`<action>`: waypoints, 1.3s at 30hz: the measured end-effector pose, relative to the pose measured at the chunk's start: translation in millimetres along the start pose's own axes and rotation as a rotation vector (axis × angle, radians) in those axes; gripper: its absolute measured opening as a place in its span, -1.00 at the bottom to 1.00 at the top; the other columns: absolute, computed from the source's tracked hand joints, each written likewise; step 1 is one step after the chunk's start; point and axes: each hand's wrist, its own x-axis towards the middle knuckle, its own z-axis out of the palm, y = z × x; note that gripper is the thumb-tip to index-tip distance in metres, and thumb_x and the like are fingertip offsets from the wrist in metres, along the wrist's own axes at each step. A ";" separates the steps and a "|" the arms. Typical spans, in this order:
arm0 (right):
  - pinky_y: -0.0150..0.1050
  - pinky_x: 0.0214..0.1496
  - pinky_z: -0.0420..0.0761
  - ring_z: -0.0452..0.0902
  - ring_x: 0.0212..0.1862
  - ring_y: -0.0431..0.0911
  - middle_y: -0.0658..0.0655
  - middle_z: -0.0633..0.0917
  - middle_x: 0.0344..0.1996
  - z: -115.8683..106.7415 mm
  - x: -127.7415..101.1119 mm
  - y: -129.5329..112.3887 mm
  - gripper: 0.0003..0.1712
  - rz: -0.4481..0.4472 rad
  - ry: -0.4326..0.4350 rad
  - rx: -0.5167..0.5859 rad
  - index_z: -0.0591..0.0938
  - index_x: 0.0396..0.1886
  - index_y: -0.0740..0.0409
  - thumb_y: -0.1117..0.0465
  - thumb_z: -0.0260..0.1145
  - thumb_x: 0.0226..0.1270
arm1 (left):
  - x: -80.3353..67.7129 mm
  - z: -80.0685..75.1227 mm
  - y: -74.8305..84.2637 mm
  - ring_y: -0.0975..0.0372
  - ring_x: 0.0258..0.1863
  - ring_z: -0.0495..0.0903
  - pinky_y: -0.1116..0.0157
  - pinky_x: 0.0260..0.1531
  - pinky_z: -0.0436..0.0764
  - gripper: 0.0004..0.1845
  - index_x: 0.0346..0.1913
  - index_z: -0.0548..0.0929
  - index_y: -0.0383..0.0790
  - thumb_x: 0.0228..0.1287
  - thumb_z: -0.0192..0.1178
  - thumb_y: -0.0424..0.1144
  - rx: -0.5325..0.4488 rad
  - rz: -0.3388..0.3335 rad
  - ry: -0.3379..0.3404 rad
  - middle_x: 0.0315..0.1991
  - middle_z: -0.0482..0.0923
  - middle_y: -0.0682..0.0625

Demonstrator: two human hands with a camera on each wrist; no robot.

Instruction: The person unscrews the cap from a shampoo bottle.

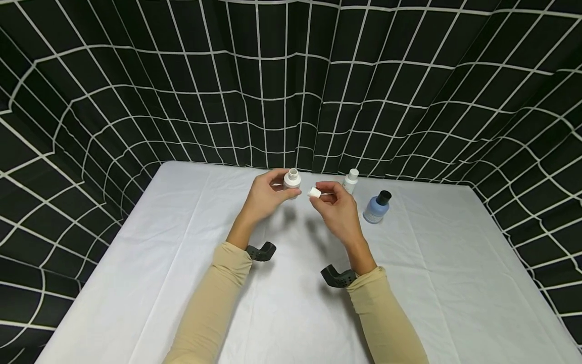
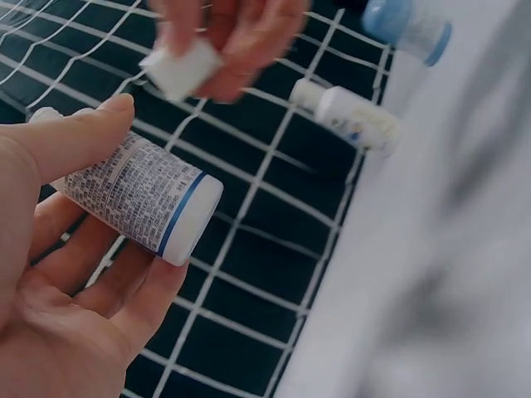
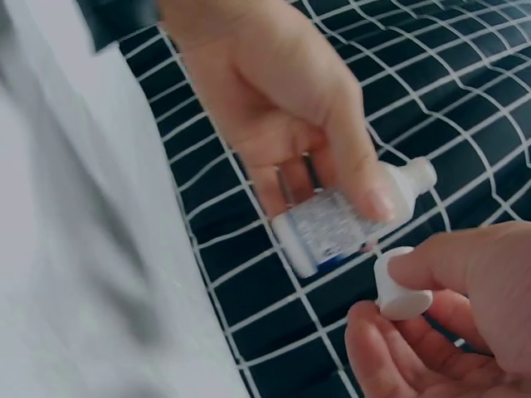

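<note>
White plastic bottle (image 1: pixel 292 183), printed label with blue band, cap off, neck bare. Left hand (image 1: pixel 263 197) grips it, thumb and fingers curled round body, raised above tablecloth (image 1: pixel 182 263). White cap (image 1: pixel 313 192) just beside bottle's neck, apart from it, pinched between thumb and fingertips of right hand (image 1: pixel 338 210) (other fingers loosely curled). Beyond right hand: second small white bottle (image 1: pixel 350 181), capped, upright. Outward of right hand, near it: blue bottle (image 1: pixel 377 207) with black cap. Behind all: black curtain (image 1: pixel 291 81) with white grid.
</note>
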 end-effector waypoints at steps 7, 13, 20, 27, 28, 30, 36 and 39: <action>-0.08 0.14 0.69 0.68 0.06 0.09 0.24 0.72 0.06 12.5 -4.2 4.8 -0.60 -0.046 -0.072 -0.098 0.67 0.22 0.17 0.27 0.37 0.40 | 3.9 -18.3 3.8 0.06 0.08 0.67 0.11 0.20 0.68 -0.47 0.16 0.65 -0.26 0.09 0.54 -0.36 -0.014 0.039 0.100 0.03 0.70 -0.20; -0.30 -0.04 0.68 0.72 -0.08 -0.01 0.20 0.79 -0.13 27.3 -2.4 7.3 -0.65 0.004 -0.125 -0.089 0.70 0.09 0.16 0.20 0.42 0.34 | 4.3 -32.0 3.0 0.04 0.11 0.64 0.09 0.25 0.63 -0.45 0.16 0.64 -0.29 0.05 0.55 -0.39 -0.009 0.010 0.182 0.06 0.68 -0.20; -0.27 -0.05 0.69 0.76 -0.02 0.02 0.21 0.76 0.00 49.3 15.0 11.3 -0.58 0.058 -0.181 -0.087 0.64 0.11 0.18 0.22 0.46 0.27 | 2.9 -50.0 1.2 0.07 0.12 0.64 0.19 0.25 0.65 -0.45 0.14 0.65 -0.31 0.02 0.54 -0.45 -0.035 -0.045 0.224 0.08 0.68 -0.20; -0.28 -0.03 0.67 0.75 0.00 0.03 0.22 0.77 0.00 78.0 39.5 16.3 -0.56 0.032 -0.242 -0.149 0.67 0.18 0.16 0.24 0.42 0.29 | -0.8 -68.5 -3.5 0.08 0.07 0.66 0.14 0.28 0.58 -0.43 0.16 0.64 -0.28 0.02 0.52 -0.45 0.043 -0.153 0.252 0.07 0.70 -0.21; -0.32 -0.07 0.66 0.75 -0.02 0.02 0.21 0.77 -0.02 82.6 43.1 17.0 -0.57 0.038 -0.254 -0.151 0.68 0.16 0.17 0.24 0.42 0.29 | -1.2 -70.8 -4.8 0.09 0.06 0.66 0.18 0.22 0.61 -0.43 0.18 0.63 -0.28 0.02 0.51 -0.46 0.048 -0.179 0.248 0.08 0.70 -0.21; -0.38 -0.14 0.62 0.74 -0.06 0.01 0.21 0.78 -0.06 91.6 49.6 18.5 -0.58 0.050 -0.273 -0.145 0.69 0.13 0.18 0.25 0.43 0.27 | -1.9 -74.9 -8.1 0.11 0.03 0.67 0.26 0.08 0.64 -0.42 0.19 0.62 -0.27 0.03 0.50 -0.46 0.062 -0.229 0.244 0.08 0.69 -0.19; -0.42 -0.21 0.58 0.71 -0.08 -0.02 0.18 0.77 -0.11 115.1 64.5 24.3 -0.61 0.058 -0.273 -0.181 0.69 0.05 0.19 0.20 0.49 0.24 | -1.5 -81.8 -23.9 0.13 -0.04 0.65 0.47 -0.20 0.57 -0.42 0.21 0.62 -0.28 0.05 0.45 -0.49 0.093 -0.317 0.255 0.11 0.68 -0.21; -0.32 -0.10 0.59 0.67 -0.08 -0.01 0.17 0.75 -0.13 125.3 69.3 27.3 -0.62 0.039 -0.277 -0.213 0.68 0.02 0.20 0.19 0.51 0.23 | -1.1 -83.1 -31.9 0.11 0.00 0.64 0.48 -0.22 0.56 -0.40 0.23 0.61 -0.29 0.04 0.43 -0.52 0.077 -0.367 0.272 0.15 0.67 -0.21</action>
